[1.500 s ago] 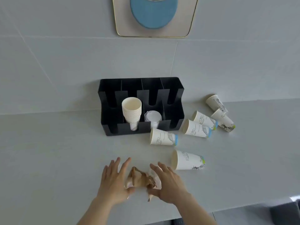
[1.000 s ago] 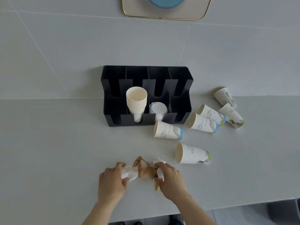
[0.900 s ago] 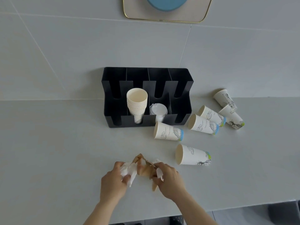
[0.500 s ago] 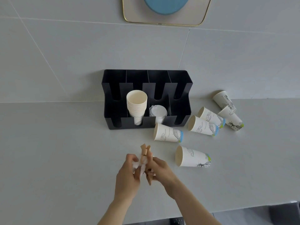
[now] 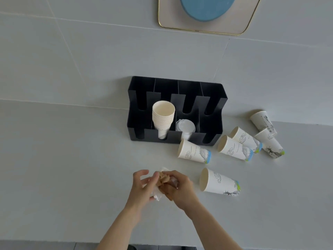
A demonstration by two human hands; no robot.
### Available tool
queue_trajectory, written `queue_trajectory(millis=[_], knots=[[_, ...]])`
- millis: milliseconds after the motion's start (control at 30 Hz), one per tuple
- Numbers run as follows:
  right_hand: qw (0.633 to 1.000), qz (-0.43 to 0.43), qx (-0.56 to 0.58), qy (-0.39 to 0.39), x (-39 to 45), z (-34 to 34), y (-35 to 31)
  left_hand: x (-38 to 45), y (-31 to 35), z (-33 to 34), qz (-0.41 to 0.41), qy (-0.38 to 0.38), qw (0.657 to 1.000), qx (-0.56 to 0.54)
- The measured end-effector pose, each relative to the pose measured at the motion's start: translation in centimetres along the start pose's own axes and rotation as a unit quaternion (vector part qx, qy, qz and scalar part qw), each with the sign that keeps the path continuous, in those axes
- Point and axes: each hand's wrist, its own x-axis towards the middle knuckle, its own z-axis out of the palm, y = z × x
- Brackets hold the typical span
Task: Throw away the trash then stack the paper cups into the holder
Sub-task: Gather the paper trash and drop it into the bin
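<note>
Above the table, left hand and right hand are pinching the trash; balling it tightly before carrying should be preventing dropped scraps.

Small print runs along the sides of the paper cups lying on the counter, but it's too blurred to read.

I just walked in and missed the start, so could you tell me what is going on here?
A person is bunching crumpled brown and white trash between the left hand and right hand above the counter. Six loose paper cups lie on their sides, not yet stacked. The black holder already contains a cup stack and lids.
</note>
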Motion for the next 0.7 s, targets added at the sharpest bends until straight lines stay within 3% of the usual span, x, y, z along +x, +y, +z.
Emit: queue_trajectory(millis=[133,367,700], knots=[[0.997,-0.010,-0.059,-0.044,0.3,1.1,-0.7,-0.3,0.0,-0.8,-0.004,0.021,1.000,0.013],[0.965,0.026,-0.092,-0.244,0.6,3.7,-2.9,-3.3,-1.3,-3.9,-0.005,0.162,0.986,-0.049],[0.899,0.023,-0.162,-0.406,-2.2,15.4,1.1,-10.4,-9.8,-11.1,-0.039,0.358,0.908,-0.213]])
